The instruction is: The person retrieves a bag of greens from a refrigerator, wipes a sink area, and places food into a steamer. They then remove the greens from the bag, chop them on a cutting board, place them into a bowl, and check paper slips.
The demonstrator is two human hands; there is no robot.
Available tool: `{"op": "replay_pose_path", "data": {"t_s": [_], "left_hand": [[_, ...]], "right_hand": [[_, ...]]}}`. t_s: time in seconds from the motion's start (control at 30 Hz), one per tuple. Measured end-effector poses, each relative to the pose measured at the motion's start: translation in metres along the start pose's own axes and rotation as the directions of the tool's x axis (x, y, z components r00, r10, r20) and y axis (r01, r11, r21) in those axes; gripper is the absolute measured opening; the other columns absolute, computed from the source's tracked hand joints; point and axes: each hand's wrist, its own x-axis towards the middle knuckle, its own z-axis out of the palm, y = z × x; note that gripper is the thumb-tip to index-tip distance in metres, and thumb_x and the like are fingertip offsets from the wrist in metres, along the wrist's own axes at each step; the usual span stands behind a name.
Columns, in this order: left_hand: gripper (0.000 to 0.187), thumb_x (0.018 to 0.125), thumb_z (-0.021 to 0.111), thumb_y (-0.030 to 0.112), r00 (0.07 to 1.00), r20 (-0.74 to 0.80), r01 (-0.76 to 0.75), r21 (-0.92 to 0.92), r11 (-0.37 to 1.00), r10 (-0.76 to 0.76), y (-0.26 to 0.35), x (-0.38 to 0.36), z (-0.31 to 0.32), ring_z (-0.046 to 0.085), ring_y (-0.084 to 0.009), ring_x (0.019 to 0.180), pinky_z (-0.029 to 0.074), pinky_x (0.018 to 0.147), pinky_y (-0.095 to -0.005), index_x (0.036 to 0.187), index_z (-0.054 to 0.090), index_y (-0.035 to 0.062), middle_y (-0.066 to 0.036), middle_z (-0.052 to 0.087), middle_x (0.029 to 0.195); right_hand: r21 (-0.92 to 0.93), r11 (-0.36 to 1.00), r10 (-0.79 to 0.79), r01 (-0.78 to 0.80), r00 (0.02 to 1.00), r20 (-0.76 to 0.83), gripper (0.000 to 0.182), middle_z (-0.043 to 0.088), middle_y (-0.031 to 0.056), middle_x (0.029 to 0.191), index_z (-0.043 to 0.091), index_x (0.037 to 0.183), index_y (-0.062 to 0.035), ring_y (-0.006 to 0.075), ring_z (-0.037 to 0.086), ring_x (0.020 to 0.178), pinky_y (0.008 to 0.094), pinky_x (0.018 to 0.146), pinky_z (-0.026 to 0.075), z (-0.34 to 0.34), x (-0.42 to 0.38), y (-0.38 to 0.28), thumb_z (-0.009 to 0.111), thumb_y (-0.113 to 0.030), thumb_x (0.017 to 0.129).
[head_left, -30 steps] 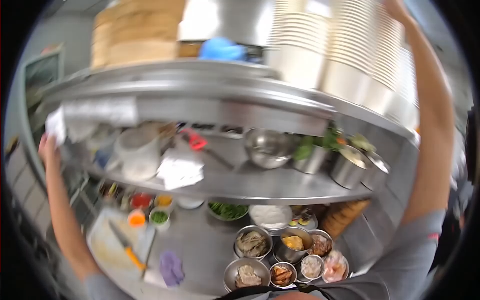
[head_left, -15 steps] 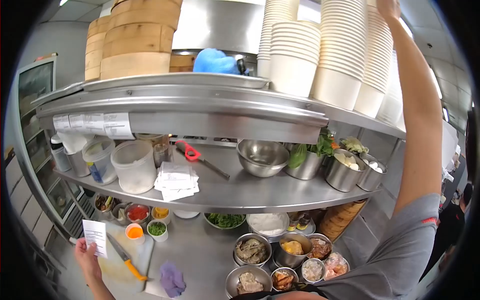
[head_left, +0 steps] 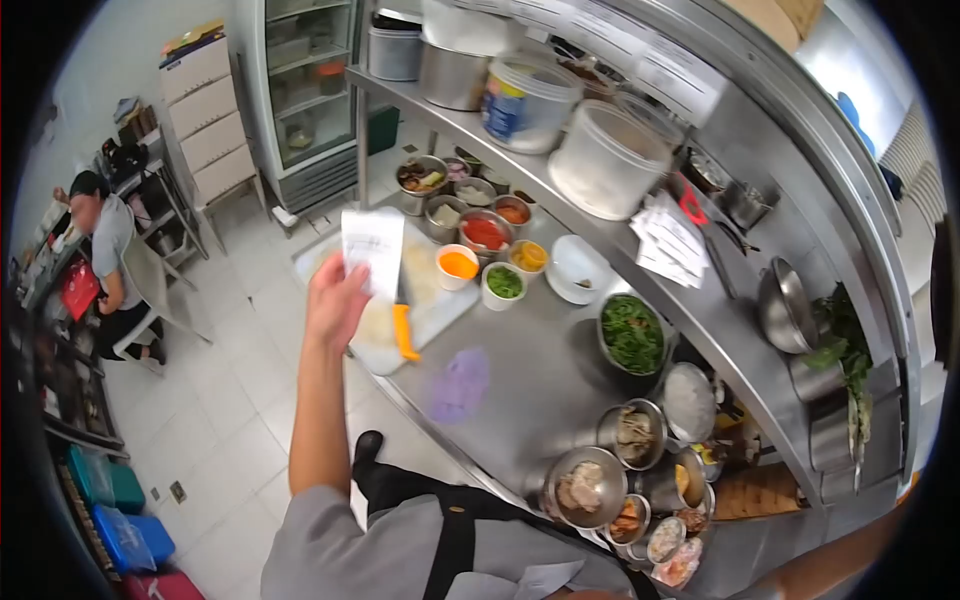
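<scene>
My left hand [head_left: 336, 300] pinches a white printed paper slip [head_left: 372, 250] between thumb and fingers. It is held up over the white cutting board [head_left: 378, 345]. A knife with an orange handle [head_left: 404, 333] lies on that board, its blade mostly hidden behind the slip. Close by stand a cup of orange sauce [head_left: 457, 266] and a cup of chopped green herbs [head_left: 503, 285]. A crumpled purple glove or cloth [head_left: 460, 385] rests on the steel counter. Only my right forearm [head_left: 835, 560] shows at the lower right; the hand itself is out of view.
Metal bowls of leafy greens [head_left: 632, 335] and raw meat [head_left: 588, 487] crowd the counter. The steel shelf [head_left: 735, 365] above carries plastic tubs [head_left: 610, 160], stacked paper slips [head_left: 668, 240] and a red-handled tool [head_left: 692, 205]. A person [head_left: 115, 245] sits by a white chair at left.
My view has swung left and down, bringing the floor and seated person into sight. The left hand still holds the slip. My right hand, formerly raised at the stacked paper tubs, has left the view.
</scene>
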Motion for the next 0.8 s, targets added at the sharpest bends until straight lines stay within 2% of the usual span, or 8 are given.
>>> {"op": "replay_pose_path", "data": {"t_s": [0.07, 0.1, 0.17, 0.2, 0.27, 0.67, 0.77, 0.8], "left_hand": [[0.032, 0.088, 0.056, 0.003, 0.991, 0.115, -0.056, -0.075, 0.996, 0.065, 0.016, 0.055, 0.004, 0.057, -0.0214, 0.105, 0.045, 0.091, -0.0380, 0.119, 0.048, 0.0011, -0.010, 0.058, 0.116], [0.031, 0.088, 0.055, 0.004, 0.972, 0.197, -0.102, -0.123, 0.987, 0.125, 0.028, 0.083, 0.015, 0.057, -0.0211, 0.105, 0.045, 0.092, -0.0382, 0.119, 0.048, 0.0020, -0.010, 0.059, 0.115], [0.029, 0.089, 0.054, 0.004, 0.941, 0.288, -0.127, -0.191, 0.973, 0.179, 0.056, 0.137, 0.045, 0.055, -0.0211, 0.108, 0.044, 0.093, -0.0385, 0.118, 0.048, 0.0002, -0.010, 0.057, 0.118], [0.025, 0.088, 0.055, 0.003, 0.921, 0.317, -0.162, -0.223, 0.961, 0.228, 0.067, 0.171, 0.058, 0.057, -0.0230, 0.106, 0.044, 0.093, -0.0402, 0.112, 0.049, -0.0034, -0.013, 0.058, 0.113], [0.023, 0.088, 0.054, 0.001, 0.878, 0.396, -0.159, -0.291, 0.944, 0.269, 0.096, 0.228, 0.089, 0.055, -0.0244, 0.109, 0.044, 0.095, -0.0404, 0.111, 0.051, -0.0042, -0.014, 0.058, 0.115], [0.015, 0.082, 0.065, 0.002, 0.880, 0.453, -0.164, 0.006, 0.986, 0.144, 0.122, 0.316, 0.145, 0.060, -0.0196, 0.088, 0.045, 0.076, -0.0350, 0.094, 0.057, 0.0056, -0.008, 0.065, 0.090], [0.021, 0.080, 0.065, -0.001, 0.775, 0.622, -0.147, 0.015, 0.989, 0.106, 0.121, 0.346, 0.135, 0.063, -0.0195, 0.084, 0.049, 0.076, -0.0355, 0.099, 0.056, 0.0015, -0.009, 0.065, 0.092], [0.024, 0.081, 0.064, -0.001, 0.822, 0.553, -0.184, 0.030, 0.983, 0.137, 0.128, 0.335, 0.139, 0.062, -0.0212, 0.089, 0.049, 0.081, -0.0376, 0.103, 0.054, -0.0001, -0.012, 0.063, 0.097]], "right_hand": [[-0.071, 0.893, 0.449, -0.444, 0.878, 0.163, 0.030, 0.062, 0.0163, 0.095, 0.062, 0.104, -0.0047, 0.0207, 0.061, 0.074, 0.0382, 0.073, 0.052, -0.002, -0.075, -0.030, 0.060, -0.027, 0.084], [-0.037, 0.615, 0.778, -0.788, 0.598, 0.194, 0.024, 0.066, 0.0162, 0.093, 0.067, 0.102, -0.0067, 0.0181, 0.063, 0.071, 0.0361, 0.077, 0.050, -0.019, -0.134, -0.028, 0.059, -0.022, 0.084], [-0.186, 0.893, 0.417, -0.409, 0.600, 0.683, 0.014, 0.061, 0.0106, 0.098, 0.064, 0.087, 0.0005, 0.0230, 0.056, 0.092, 0.0340, 0.086, 0.042, 0.089, -0.149, -0.155, 0.059, -0.012, 0.082], [-0.005, 0.789, 0.463, -0.614, 0.589, 0.663, 0.012, 0.060, 0.0094, 0.093, 0.063, 0.086, 0.0007, 0.0224, 0.056, 0.090, 0.0335, 0.083, 0.043, 0.150, -0.170, -0.200, 0.060, -0.007, 0.078], [-0.187, 0.697, 0.641, -0.693, 0.484, 0.596, 0.014, 0.058, 0.0110, 0.085, 0.061, 0.078, 0.0006, 0.0248, 0.056, 0.081, 0.0308, 0.071, 0.045, 0.216, -0.244, -0.252, 0.065, 0.003, 0.064], [-0.556, 0.658, 0.752, -0.507, 0.417, 0.510, 0.011, 0.060, 0.0171, 0.084, 0.063, 0.073, 0.0000, 0.0369, 0.054, 0.089, 0.0462, 0.084, 0.041, 0.326, -0.581, -0.201, 0.064, -0.011, 0.075], [-0.617, 0.602, 0.796, -0.506, 0.332, 0.506, 0.044, 0.053, 0.0204, 0.120, 0.057, 0.119, -0.0090, 0.0392, 0.045, 0.114, 0.0451, 0.098, 0.037, 0.328, -0.601, -0.198, 0.063, -0.011, 0.076], [-0.641, 0.604, 0.794, -0.474, 0.429, 0.431, 0.047, 0.051, 0.0207, 0.122, 0.057, 0.119, -0.0099, 0.0396, 0.043, 0.116, 0.0449, 0.099, 0.036, 0.336, -0.580, -0.208, 0.064, -0.006, 0.073]]}}
